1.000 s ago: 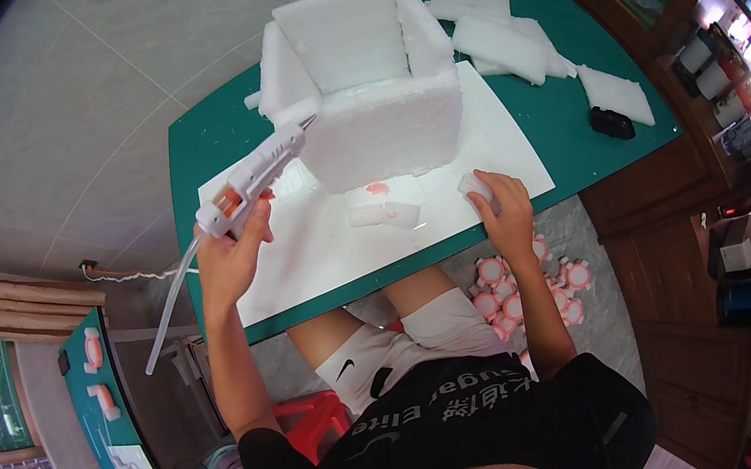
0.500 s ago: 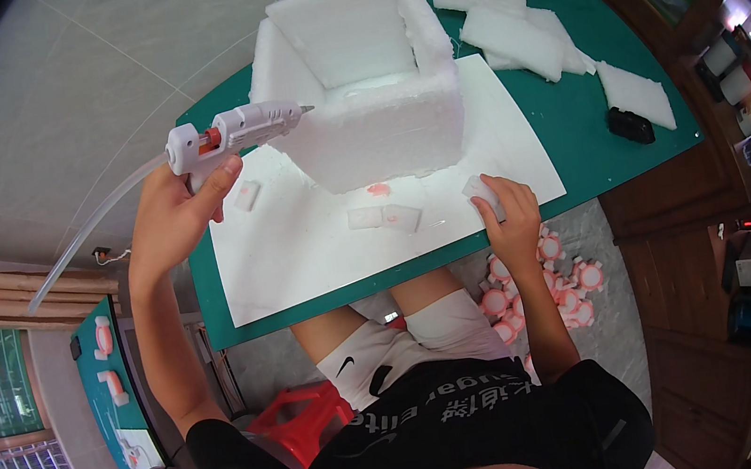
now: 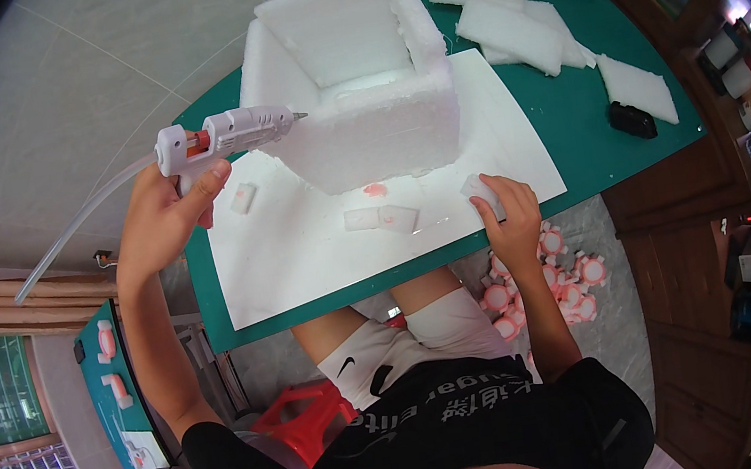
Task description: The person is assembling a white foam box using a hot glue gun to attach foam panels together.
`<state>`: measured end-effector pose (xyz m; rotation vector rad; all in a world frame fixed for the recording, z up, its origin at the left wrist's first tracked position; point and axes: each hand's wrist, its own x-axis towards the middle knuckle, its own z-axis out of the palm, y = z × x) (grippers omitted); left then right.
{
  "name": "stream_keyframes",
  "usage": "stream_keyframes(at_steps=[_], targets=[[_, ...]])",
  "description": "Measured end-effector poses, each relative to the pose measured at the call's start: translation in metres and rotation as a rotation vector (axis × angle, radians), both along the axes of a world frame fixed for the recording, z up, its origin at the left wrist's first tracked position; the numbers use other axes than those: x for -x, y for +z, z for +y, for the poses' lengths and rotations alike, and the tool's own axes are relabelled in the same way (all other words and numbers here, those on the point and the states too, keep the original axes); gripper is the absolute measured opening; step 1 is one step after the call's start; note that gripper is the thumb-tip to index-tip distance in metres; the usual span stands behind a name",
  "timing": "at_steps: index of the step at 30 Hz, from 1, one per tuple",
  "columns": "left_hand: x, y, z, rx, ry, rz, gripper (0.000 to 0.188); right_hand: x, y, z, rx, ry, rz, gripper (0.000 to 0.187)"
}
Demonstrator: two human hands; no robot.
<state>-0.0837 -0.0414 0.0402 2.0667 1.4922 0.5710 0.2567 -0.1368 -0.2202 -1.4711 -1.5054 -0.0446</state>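
A white glue gun [image 3: 250, 130] with a clear glue stick trailing from its back is gripped in my left hand [image 3: 156, 221]. Its metal nozzle points right, in front of a white foam box [image 3: 391, 137] with an open top. Down on the white sheet [image 3: 303, 263], my right hand [image 3: 514, 216] pinches a small white block [image 3: 476, 189] between thumb and fingers. To its left lie two small white pieces [image 3: 379, 219] end to end, with a pinkish blob [image 3: 375, 190] behind them. Another small white piece [image 3: 244, 198] lies below the glue gun.
Several white foam slabs [image 3: 510, 32] and a black object [image 3: 632, 119] lie on the green table [image 3: 575, 165] at the right. Pink-and-white round pieces [image 3: 581, 279] are heaped below the table. A red stool [image 3: 306, 424] stands beside my legs.
My left hand and the glue gun have shifted slightly left. My right hand stays on the small white block. The whole table view has moved a little.
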Motion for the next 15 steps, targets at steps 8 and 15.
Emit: stream_keyframes(at_steps=[8,15], targets=[[-0.0010,-0.0008,0.0005,0.018,0.005,-0.024,0.039,0.0003,0.0028,-0.0001,-0.003,-0.003,0.019,0.029],[-0.0028,-0.0031,0.0006,0.007,0.014,-0.038,0.038,-0.0013,0.0027,-0.0011,-0.001,0.002,0.018,0.029]])
